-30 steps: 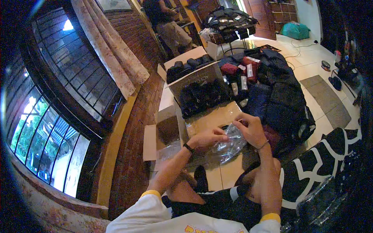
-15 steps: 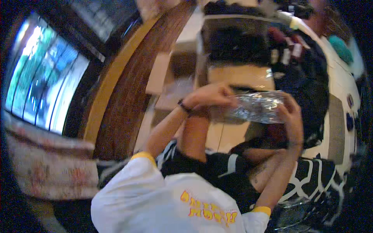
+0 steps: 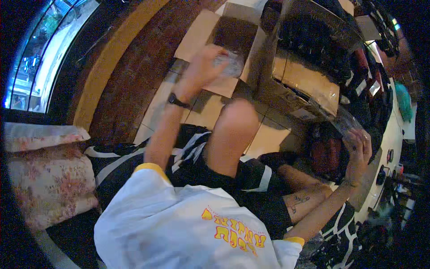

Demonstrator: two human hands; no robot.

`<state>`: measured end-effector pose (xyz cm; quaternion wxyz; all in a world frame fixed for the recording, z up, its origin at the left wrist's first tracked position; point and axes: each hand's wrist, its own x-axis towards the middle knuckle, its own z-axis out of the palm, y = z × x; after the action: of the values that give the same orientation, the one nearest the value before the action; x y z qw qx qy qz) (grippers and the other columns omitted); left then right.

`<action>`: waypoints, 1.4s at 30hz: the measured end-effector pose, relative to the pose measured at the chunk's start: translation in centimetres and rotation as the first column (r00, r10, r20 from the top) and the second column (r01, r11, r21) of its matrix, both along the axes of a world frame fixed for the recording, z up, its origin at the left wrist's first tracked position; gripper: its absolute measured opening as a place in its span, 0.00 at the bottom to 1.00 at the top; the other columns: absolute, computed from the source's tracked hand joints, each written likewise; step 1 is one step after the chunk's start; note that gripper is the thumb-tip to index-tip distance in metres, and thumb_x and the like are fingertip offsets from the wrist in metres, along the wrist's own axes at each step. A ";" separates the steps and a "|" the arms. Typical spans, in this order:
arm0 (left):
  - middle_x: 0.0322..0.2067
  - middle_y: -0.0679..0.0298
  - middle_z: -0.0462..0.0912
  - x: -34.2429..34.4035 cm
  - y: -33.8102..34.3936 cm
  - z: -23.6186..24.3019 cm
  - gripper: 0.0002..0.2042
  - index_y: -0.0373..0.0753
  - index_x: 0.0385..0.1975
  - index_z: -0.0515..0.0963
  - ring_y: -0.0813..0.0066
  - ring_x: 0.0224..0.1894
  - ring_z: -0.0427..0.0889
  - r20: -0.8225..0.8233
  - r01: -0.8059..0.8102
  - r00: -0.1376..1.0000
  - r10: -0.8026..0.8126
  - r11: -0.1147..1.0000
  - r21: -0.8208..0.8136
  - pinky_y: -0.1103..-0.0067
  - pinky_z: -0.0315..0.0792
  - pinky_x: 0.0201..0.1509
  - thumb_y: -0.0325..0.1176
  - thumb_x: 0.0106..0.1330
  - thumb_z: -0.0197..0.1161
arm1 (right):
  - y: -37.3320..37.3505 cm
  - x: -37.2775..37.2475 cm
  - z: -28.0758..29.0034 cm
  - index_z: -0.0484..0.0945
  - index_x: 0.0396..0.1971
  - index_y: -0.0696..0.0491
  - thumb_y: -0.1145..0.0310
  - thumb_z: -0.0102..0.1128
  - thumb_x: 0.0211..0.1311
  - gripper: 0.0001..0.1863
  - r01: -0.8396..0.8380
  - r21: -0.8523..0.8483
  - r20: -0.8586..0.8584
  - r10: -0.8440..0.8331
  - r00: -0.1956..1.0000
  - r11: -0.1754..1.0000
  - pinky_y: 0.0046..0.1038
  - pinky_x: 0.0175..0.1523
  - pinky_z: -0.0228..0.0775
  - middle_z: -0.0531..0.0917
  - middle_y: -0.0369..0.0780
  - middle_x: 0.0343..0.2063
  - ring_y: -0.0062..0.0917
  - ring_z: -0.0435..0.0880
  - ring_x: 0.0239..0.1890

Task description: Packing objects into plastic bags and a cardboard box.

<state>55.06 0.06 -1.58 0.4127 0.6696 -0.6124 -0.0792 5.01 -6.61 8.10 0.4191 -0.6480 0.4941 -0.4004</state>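
Note:
My left hand (image 3: 204,69), smeared by motion, reaches over an open cardboard box (image 3: 197,36) at the upper middle. Crumpled clear plastic (image 3: 230,65) lies against its fingers; whether they grip it, I cannot make out. Off to the right, my right hand (image 3: 358,145) is closed on a long piece of clear plastic wrapping (image 3: 342,122). That wrapping slants up and left towards a larger cardboard box (image 3: 309,83) packed with dark items (image 3: 307,38). No contents can be made out inside the wrapping.
Dark red and black items with pale tags (image 3: 363,85) are heaped beside the larger box. A dark red bundle (image 3: 326,154) lies near my leg. Flowered cloth (image 3: 53,175) covers the seat at left. A teal bundle (image 3: 404,101) rests at far right.
Both hands were together on the shiny clear plastic; now they are far apart. My left hand moved up and left to the open box, my right hand down and right with the wrapping. The view turned.

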 end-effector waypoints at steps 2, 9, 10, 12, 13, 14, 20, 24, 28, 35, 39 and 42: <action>0.42 0.53 0.82 5.3 -1.0 -2.9 0.14 0.42 0.43 0.82 0.55 0.52 0.79 0.319 -0.047 0.947 0.046 0.999 -0.003 0.64 0.74 0.55 0.40 0.60 0.69 | -0.2 1.8 0.9 0.76 0.50 0.58 0.70 0.50 0.74 0.12 -0.049 -0.163 -0.142 0.026 0.990 0.985 0.32 0.52 0.81 0.79 0.40 0.50 0.28 0.81 0.54; 0.41 0.57 0.83 9.7 -4.9 -7.7 0.14 0.44 0.45 0.83 0.56 0.49 0.81 0.317 0.004 0.941 -0.116 0.942 0.334 0.63 0.76 0.54 0.43 0.65 0.62 | -0.8 12.0 1.5 0.78 0.50 0.60 0.77 0.48 0.73 0.12 -0.219 -0.021 -0.002 0.219 0.976 0.975 0.29 0.55 0.79 0.83 0.40 0.46 0.25 0.82 0.50; 0.40 0.57 0.84 9.6 -5.4 -7.4 0.14 0.44 0.44 0.84 0.55 0.48 0.82 0.295 -0.044 0.953 -0.069 0.933 0.358 0.63 0.76 0.52 0.44 0.66 0.61 | -0.4 13.5 1.4 0.79 0.49 0.61 0.79 0.49 0.71 0.12 -0.249 -0.052 -0.069 0.245 0.967 0.967 0.28 0.55 0.78 0.84 0.39 0.45 0.25 0.82 0.50; 0.39 0.57 0.86 9.3 -5.9 -6.9 0.14 0.43 0.42 0.85 0.54 0.45 0.84 0.272 -0.063 0.962 -0.032 0.940 0.335 0.62 0.78 0.50 0.45 0.67 0.61 | 0.4 16.6 1.1 0.80 0.47 0.62 0.82 0.51 0.67 0.13 -0.315 -0.096 -0.172 0.295 0.940 0.944 0.26 0.56 0.75 0.85 0.39 0.44 0.24 0.83 0.48; 0.38 0.56 0.86 9.1 -6.0 -6.6 0.14 0.43 0.40 0.85 0.53 0.44 0.84 0.271 -0.037 0.962 -0.044 0.957 0.288 0.62 0.78 0.48 0.44 0.67 0.61 | 0.8 18.0 0.9 0.80 0.47 0.62 0.84 0.51 0.64 0.14 -0.347 -0.120 -0.219 0.316 0.923 0.930 0.25 0.55 0.75 0.85 0.40 0.44 0.24 0.83 0.48; 0.38 0.56 0.87 9.0 -6.0 -6.4 0.14 0.42 0.39 0.86 0.52 0.42 0.85 0.270 -0.011 0.961 -0.056 0.970 0.241 0.62 0.78 0.47 0.44 0.67 0.61 | 1.2 19.4 0.7 0.81 0.47 0.62 0.85 0.52 0.62 0.15 -0.384 -0.135 -0.254 0.343 0.904 0.913 0.25 0.55 0.75 0.86 0.40 0.43 0.23 0.84 0.47; 0.37 0.54 0.86 8.4 -5.7 -6.3 0.13 0.40 0.38 0.85 0.51 0.41 0.84 0.251 0.003 0.965 -0.077 0.959 0.283 0.63 0.78 0.47 0.43 0.67 0.61 | 1.7 24.9 0.1 0.82 0.47 0.57 0.86 0.55 0.55 0.20 -0.491 -0.269 -0.354 0.389 0.851 0.829 0.31 0.53 0.76 0.86 0.48 0.42 0.37 0.86 0.45; 0.35 0.52 0.86 8.4 -5.4 -6.4 0.15 0.37 0.38 0.85 0.51 0.38 0.85 0.109 0.056 0.990 -0.084 0.968 0.243 0.63 0.77 0.45 0.43 0.66 0.61 | 0.4 27.5 -1.5 0.82 0.44 0.56 0.83 0.57 0.54 0.17 -0.513 -0.317 -0.357 0.400 0.844 0.798 0.36 0.51 0.78 0.86 0.50 0.39 0.45 0.86 0.43; 0.35 0.51 0.86 8.6 -5.3 -6.6 0.15 0.35 0.37 0.85 0.52 0.37 0.85 -0.007 0.071 0.997 -0.072 0.962 0.265 0.64 0.77 0.43 0.43 0.66 0.63 | -0.4 30.9 -4.6 0.83 0.44 0.53 0.75 0.56 0.59 0.13 -0.639 -0.384 -0.595 0.350 0.724 0.667 0.40 0.45 0.80 0.85 0.48 0.33 0.45 0.86 0.37; 0.34 0.49 0.86 8.6 -5.3 -6.8 0.14 0.34 0.36 0.85 0.53 0.36 0.85 0.061 0.136 0.988 -0.145 0.981 0.136 0.66 0.77 0.42 0.41 0.65 0.64 | -1.4 36.1 -7.2 0.81 0.42 0.51 0.71 0.56 0.60 0.11 -0.692 -0.125 -0.891 0.226 0.393 0.711 0.41 0.44 0.81 0.86 0.44 0.36 0.40 0.86 0.41; 0.34 0.49 0.86 9.2 -5.0 -6.2 0.14 0.34 0.37 0.85 0.52 0.37 0.85 0.122 0.060 0.989 -0.086 0.977 0.203 0.65 0.77 0.42 0.41 0.65 0.64 | -2.1 35.6 -6.4 0.80 0.43 0.50 0.71 0.55 0.59 0.12 -0.627 -0.306 -0.822 0.133 0.554 0.717 0.41 0.40 0.81 0.85 0.44 0.36 0.40 0.86 0.40; 0.35 0.48 0.86 9.2 -5.3 -5.7 0.14 0.35 0.37 0.85 0.52 0.37 0.85 0.080 0.048 0.994 -0.073 0.958 0.283 0.66 0.77 0.42 0.40 0.66 0.64 | -1.4 35.4 -7.1 0.80 0.42 0.49 0.71 0.55 0.59 0.12 -0.662 -0.319 -0.823 0.148 0.548 0.678 0.41 0.39 0.81 0.85 0.43 0.35 0.38 0.86 0.39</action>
<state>64.29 -5.19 -7.28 0.2832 0.7052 -0.6330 -0.1478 40.38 -8.02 1.01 0.0369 -0.9491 0.2894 -0.1183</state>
